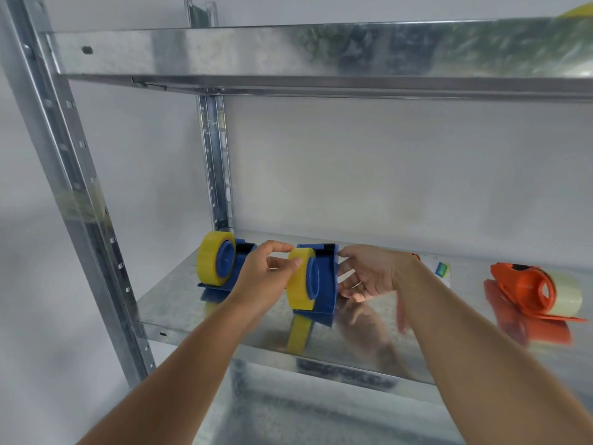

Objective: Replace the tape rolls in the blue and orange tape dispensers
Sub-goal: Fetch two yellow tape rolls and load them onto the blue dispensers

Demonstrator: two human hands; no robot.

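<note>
Two blue tape dispensers stand on the metal shelf. The left blue dispenser carries a thick yellow tape roll. The middle blue dispenser carries a thinner yellow roll. My left hand pinches that roll's upper edge between thumb and fingers. My right hand is against the back of the middle dispenser, fingers spread along its right side. An orange dispenser with a clear tape roll lies at the right, apart from both hands.
The upper shelf overhangs the work area, with something yellow on its far right. Upright posts stand at the left and rear. A white label or packet lies behind my right wrist. A lower shelf shows below.
</note>
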